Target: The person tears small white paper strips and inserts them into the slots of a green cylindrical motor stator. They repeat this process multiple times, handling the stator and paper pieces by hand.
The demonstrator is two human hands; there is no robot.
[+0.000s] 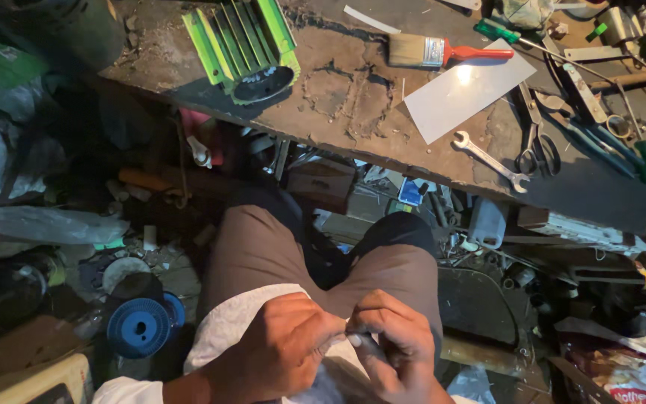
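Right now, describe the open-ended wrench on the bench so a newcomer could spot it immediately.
Start at the dark, worn wooden workbench across the top of the view, and find the pale rectangular sheet lying on it. Just below the sheet's lower right edge lies the silver double open-ended metal wrench, left of the black-handled scissors. It alone has forked jaws at both ends.
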